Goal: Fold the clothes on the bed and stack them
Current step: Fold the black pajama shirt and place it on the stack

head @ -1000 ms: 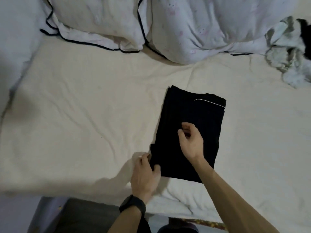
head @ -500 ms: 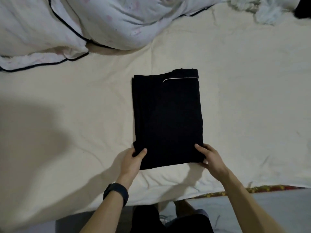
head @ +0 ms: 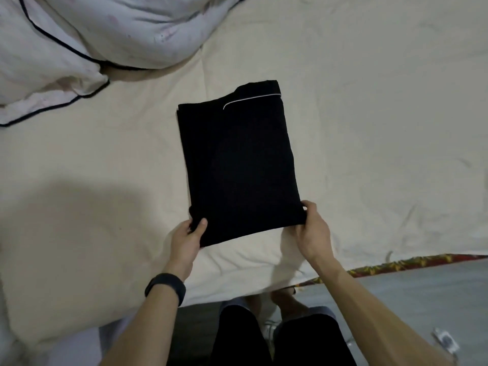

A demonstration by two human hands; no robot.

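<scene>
A black garment (head: 237,165), folded into a tall rectangle with thin white piping near its far edge, lies in the middle of the cream bed sheet (head: 369,114). My left hand (head: 186,240) pinches its near left corner, thumb on top of the cloth. My right hand (head: 313,229) grips the near right corner, fingers curled over the edge. The near edge looks slightly lifted off the sheet.
Two white pillows with dark piping (head: 79,43) lie at the far left of the bed. The bed's near edge runs just below my hands, with a patterned red trim (head: 412,264) at the right. Grey floor (head: 422,299) and my legs are below.
My right hand moved from the top of the garment to its near right corner. My left hand stayed at the near left corner. The garment now lies squarer to me; the view shifted right.
</scene>
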